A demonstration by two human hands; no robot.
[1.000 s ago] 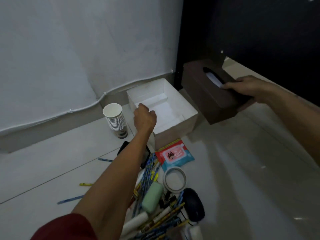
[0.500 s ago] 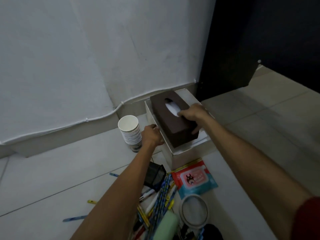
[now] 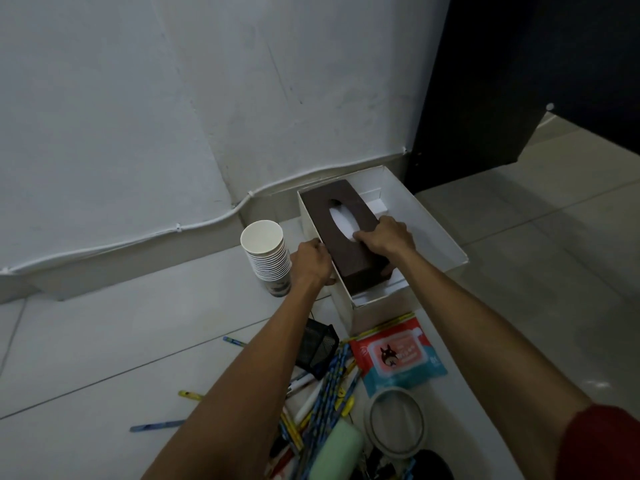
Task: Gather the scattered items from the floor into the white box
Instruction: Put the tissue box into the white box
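Note:
The white box (image 3: pixel 440 233) stands on the floor against the wall. A dark brown tissue box (image 3: pixel 332 230) lies inside it along its left side. My right hand (image 3: pixel 384 237) grips the tissue box over its top near edge, thumb down the right side. My left hand (image 3: pixel 310 263) holds the white box's left wall. A stack of paper cups (image 3: pixel 265 251) stands just left of the box. In front lie a wet wipes pack (image 3: pixel 398 355), a roll of tape (image 3: pixel 396 422), a black mesh holder (image 3: pixel 320 344), a green roll (image 3: pixel 337 452) and several pens and pencils (image 3: pixel 332 386).
A white wall with a cable along its base runs behind the box. A dark door or panel (image 3: pixel 519 81) stands to the right. Loose pencils (image 3: pixel 157 426) lie on the tiles at left. Pale tiled floor stretches to the right.
My right hand carried the tissue box from the right over the white box and lowered it inside along the left side. My left hand stayed on the box's left wall.

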